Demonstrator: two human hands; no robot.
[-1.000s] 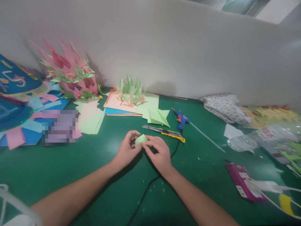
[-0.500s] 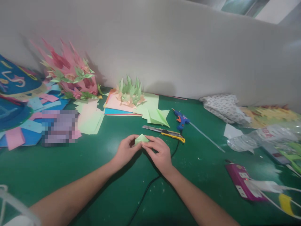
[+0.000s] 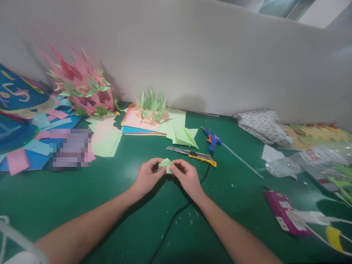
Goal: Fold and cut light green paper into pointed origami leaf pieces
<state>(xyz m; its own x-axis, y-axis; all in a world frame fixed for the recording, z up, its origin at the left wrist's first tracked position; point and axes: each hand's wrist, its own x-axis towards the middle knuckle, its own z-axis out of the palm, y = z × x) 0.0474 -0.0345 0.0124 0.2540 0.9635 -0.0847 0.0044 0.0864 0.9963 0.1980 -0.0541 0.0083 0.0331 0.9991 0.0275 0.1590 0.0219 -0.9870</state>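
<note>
Between my two hands is a small piece of folded light green paper (image 3: 166, 164), its pointed corner turned away from me. My left hand (image 3: 150, 176) pinches its left side, thumb on the near face. On the right side, my right hand (image 3: 187, 178) grips it the same way, with the thumb near the middle. The fingers behind the paper are partly hidden. Just beyond my hands lies a yellow utility knife (image 3: 198, 155) with its blade out. Farther back rests a folded green paper piece (image 3: 183, 137).
A blue glue gun (image 3: 211, 140) with a glue stick lies behind the knife. Its black cord (image 3: 173, 220) runs beneath my right arm. Paper crowns (image 3: 152, 106) and stacked sheets (image 3: 108, 141) stand at the back left. To the right are a plastic bottle (image 3: 297, 161) and a purple power strip (image 3: 286, 212).
My right thumb and fingers have shifted slightly on the paper, and more of its near face shows. My left hand has barely moved.
</note>
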